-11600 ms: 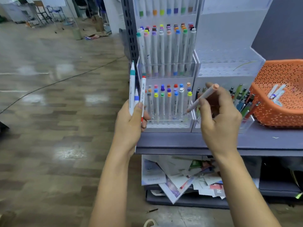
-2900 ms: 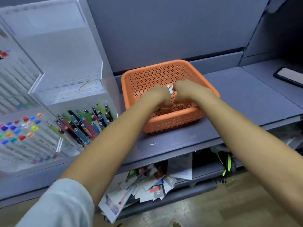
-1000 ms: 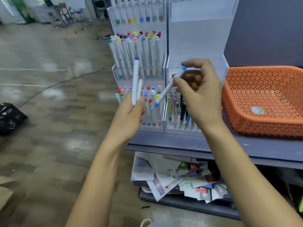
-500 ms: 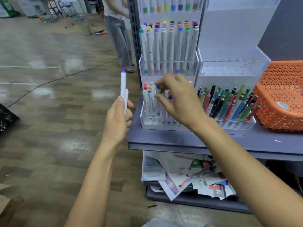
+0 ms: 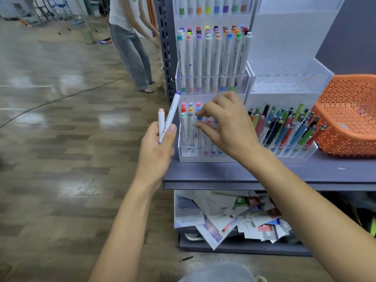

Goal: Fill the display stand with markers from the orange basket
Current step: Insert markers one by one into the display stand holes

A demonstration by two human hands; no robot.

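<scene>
The clear tiered display stand (image 5: pixel 203 156) sits at the left end of the grey shelf (image 5: pixel 284 174), with white markers standing in its tiers. My left hand (image 5: pixel 156 151) grips two white markers upright just left of the stand, a purple-capped one (image 5: pixel 173 110) and a shorter pink-capped one (image 5: pixel 161 121). My right hand (image 5: pixel 225 127) is at the lowest tier, thumb and forefinger pinching a blue-capped marker (image 5: pixel 199 118) that stands among the others. The orange basket (image 5: pixel 345 110) is at the right edge of the shelf; what lies in it is hard to make out.
A second clear stand (image 5: pixel 284 129) full of coloured pens stands between the marker stand and the basket. Loose papers (image 5: pixel 223 216) are piled on the shelf below. Another person (image 5: pixel 130 47) stands on the wooden floor behind the rack at the left.
My right hand has brought the blue-capped marker from mid-air down into the lowest tier. My left hand with its two markers has stayed beside the stand.
</scene>
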